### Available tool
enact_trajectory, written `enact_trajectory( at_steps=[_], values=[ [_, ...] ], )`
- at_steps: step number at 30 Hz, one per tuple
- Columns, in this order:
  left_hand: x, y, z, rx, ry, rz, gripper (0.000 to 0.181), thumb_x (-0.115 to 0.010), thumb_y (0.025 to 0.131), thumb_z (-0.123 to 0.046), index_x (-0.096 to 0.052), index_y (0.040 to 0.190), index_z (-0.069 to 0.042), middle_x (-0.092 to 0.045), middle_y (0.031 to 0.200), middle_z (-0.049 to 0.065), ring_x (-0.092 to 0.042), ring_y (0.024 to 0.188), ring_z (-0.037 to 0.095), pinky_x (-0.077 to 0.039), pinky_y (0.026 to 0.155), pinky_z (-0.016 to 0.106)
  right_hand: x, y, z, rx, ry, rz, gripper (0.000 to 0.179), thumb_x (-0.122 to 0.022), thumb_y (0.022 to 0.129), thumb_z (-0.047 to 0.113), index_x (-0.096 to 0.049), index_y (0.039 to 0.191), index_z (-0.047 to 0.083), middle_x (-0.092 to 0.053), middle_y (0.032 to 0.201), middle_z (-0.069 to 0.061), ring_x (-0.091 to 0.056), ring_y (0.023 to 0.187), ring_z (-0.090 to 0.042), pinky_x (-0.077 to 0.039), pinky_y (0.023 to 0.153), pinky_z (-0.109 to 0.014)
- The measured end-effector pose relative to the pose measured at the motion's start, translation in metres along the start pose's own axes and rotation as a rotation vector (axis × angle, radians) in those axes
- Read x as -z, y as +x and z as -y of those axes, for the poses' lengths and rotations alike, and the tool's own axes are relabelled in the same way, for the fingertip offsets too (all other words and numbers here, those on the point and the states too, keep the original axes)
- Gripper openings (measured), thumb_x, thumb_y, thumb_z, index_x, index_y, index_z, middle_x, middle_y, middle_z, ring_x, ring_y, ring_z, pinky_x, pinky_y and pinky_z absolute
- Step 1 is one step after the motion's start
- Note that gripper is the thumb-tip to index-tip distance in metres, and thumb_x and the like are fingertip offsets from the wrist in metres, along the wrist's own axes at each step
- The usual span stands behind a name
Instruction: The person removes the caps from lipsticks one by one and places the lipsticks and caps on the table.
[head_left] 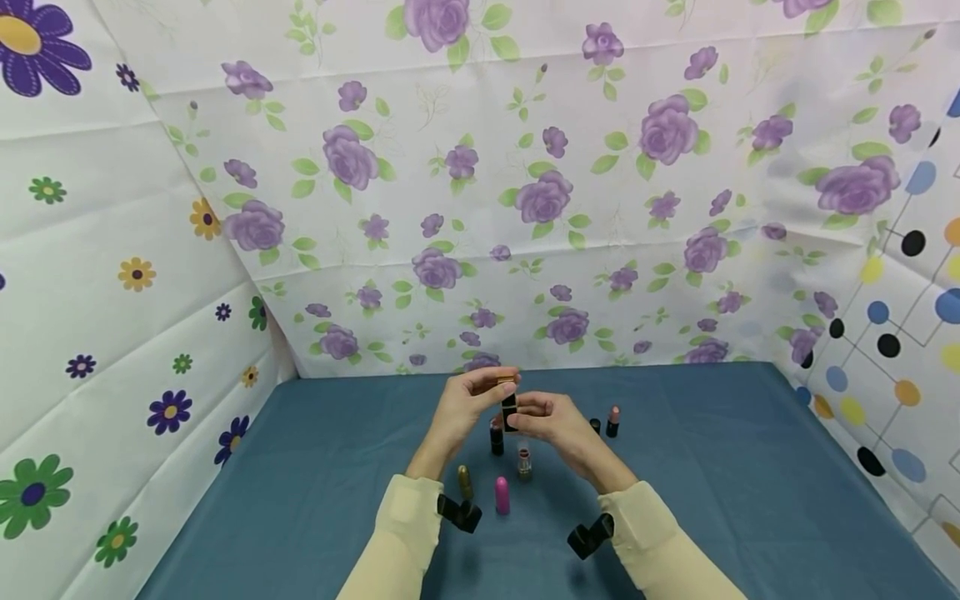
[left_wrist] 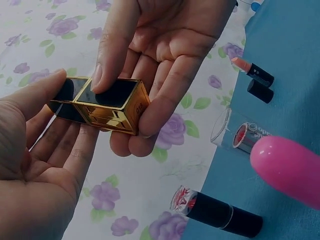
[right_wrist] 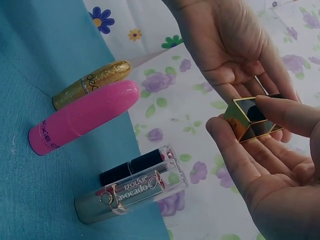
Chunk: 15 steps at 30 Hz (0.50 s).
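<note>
Above the table, both hands hold one square black lipstick [head_left: 510, 414] with gold edges. My left hand [head_left: 474, 400] pinches its upper end between thumb and fingers. Lower down, the right hand [head_left: 551, 419] grips the base, its thumb lying on a black side in the left wrist view. A number is printed on the gold end face of the lipstick [left_wrist: 141, 107]. The tube appears closed, with a gold line around its middle. Just below the hands stand a black lipstick with a clear top [head_left: 497, 438] and a transparent lipstick tube [head_left: 524, 464].
Nearer the person stand a gold lipstick [head_left: 465, 482] and a pink lipstick [head_left: 502, 496]. To the right are an uncapped coral lipstick [head_left: 613, 422] and a small black cap [head_left: 595, 425]. Blue cloth [head_left: 712, 483] covers the table; a flowered sheet [head_left: 480, 200] hangs behind it.
</note>
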<state>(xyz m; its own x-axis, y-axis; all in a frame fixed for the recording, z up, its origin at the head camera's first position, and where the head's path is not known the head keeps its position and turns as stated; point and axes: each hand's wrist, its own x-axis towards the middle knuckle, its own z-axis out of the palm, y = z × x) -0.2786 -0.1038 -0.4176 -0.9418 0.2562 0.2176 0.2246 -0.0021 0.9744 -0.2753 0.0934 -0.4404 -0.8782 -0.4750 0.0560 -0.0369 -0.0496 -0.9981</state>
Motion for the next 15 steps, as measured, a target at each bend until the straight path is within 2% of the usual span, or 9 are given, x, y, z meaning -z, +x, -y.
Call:
enact_trajectory(
  at_steps=[4, 10, 15],
  values=[
    [-0.0006, 0.0006, -0.0002, -0.002, -0.004, 0.009, 0.038, -0.072, 0.101, -0.017, -0.069, 0.136, -0.003, -0.071, 0.130, 0.011, -0.066, 0.119, 0.022, -0.049, 0.109, 0.045, 0.0009, -0.0010, 0.0017, 0.002, -0.012, -0.010, 0.049, -0.073, 0.100, 0.018, -0.059, 0.141, -0.006, -0.069, 0.130, -0.021, -0.069, 0.118, -0.029, -0.050, 0.107, -0.053],
    [-0.0012, 0.0007, -0.0038, 0.004, 0.005, 0.013, 0.036, -0.073, 0.101, -0.021, -0.071, 0.134, -0.007, -0.072, 0.130, 0.010, -0.066, 0.119, 0.023, -0.051, 0.107, 0.045, 0.0027, -0.0008, 0.0022, 0.015, -0.008, 0.001, 0.048, -0.073, 0.100, 0.017, -0.059, 0.141, -0.006, -0.069, 0.130, -0.021, -0.069, 0.118, -0.030, -0.046, 0.109, -0.059],
    [-0.0034, 0.0017, -0.0062, 0.001, 0.014, 0.009, 0.037, -0.073, 0.101, -0.021, -0.071, 0.134, -0.005, -0.072, 0.129, 0.010, -0.066, 0.120, 0.023, -0.050, 0.108, 0.045, 0.0051, -0.0020, 0.0022, 0.013, -0.020, 0.002, 0.052, -0.073, 0.101, 0.019, -0.057, 0.143, -0.007, -0.068, 0.132, -0.021, -0.068, 0.120, -0.029, -0.048, 0.109, -0.055]
  ],
)
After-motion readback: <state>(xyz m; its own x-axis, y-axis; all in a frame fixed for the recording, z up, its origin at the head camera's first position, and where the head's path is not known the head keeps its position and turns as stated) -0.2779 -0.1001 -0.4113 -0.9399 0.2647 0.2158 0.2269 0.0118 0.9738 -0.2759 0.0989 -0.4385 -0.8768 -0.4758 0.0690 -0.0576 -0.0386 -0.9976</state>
